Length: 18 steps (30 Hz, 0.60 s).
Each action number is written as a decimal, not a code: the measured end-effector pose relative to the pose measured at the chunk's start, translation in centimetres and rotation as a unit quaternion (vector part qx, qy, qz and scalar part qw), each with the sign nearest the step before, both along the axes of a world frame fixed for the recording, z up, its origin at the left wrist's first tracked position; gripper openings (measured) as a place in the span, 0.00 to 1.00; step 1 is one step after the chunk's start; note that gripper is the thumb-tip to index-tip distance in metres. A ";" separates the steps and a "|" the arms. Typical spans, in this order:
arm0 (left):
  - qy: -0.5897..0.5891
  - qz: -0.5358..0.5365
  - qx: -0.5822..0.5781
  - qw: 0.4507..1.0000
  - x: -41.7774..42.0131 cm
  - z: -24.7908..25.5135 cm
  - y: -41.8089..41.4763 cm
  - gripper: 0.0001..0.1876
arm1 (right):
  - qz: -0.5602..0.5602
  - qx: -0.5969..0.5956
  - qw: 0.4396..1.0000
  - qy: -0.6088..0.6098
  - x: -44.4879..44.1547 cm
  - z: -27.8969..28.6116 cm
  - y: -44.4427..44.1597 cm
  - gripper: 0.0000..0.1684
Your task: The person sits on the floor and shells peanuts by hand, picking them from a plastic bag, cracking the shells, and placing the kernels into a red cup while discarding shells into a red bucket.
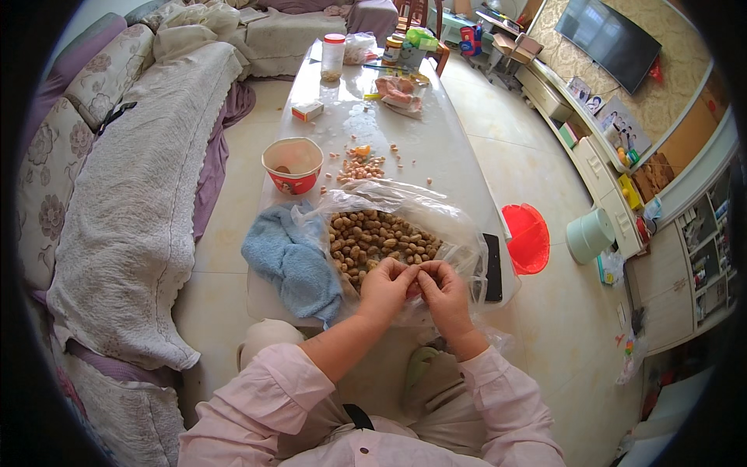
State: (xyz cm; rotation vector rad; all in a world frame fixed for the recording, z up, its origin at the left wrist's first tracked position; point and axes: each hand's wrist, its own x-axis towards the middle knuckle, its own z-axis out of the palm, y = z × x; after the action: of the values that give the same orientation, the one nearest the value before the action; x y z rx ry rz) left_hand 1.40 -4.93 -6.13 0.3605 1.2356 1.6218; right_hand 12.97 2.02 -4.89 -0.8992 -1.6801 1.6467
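My left hand point(385, 286) and my right hand point(444, 292) meet fingertip to fingertip over the near edge of a clear plastic bag point(408, 195). Thumbs and forefingers pinch a small thing, probably a peanut; the fingers hide nearly all of it. Many unshelled peanuts point(373, 236) lie in the wide-open bag, just beyond my hands. Something reddish shows below the fingertips, too covered to name. Past the bag, shelled peanut kernels point(360, 167) form a loose pile on the table point(443, 146), with an orange piece point(362, 150) on it.
Left of the bag lie a blue cloth point(292, 257) and a red paper tub point(295, 169). A black phone point(493, 268) lies to its right. Farther off are a small box point(307, 111), a red-lidded jar point(333, 55) and a pink bag point(400, 93). A red bin point(528, 239) stands beside the table.
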 end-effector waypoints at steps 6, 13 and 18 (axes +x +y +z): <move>0.212 0.083 0.033 0.973 0.8 -1.3 0.4 0.08 | -0.021 -0.025 0.999 0.024 -0.9 -0.9 -0.6 0.07; -0.040 0.096 0.059 0.993 -1.0 0.6 0.6 0.08 | -0.032 -0.252 0.943 0.215 -0.5 -0.8 1.5 0.11; -0.151 0.128 0.025 0.980 -4.4 2.3 0.5 0.08 | 0.011 -0.308 0.913 0.268 0.1 1.5 3.0 0.20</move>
State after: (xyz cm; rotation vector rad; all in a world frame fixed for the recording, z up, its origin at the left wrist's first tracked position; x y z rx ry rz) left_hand -3.01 -4.42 -3.80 -0.0198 1.0401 1.8513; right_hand 13.10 5.00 -3.40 -0.6014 -0.8070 2.2346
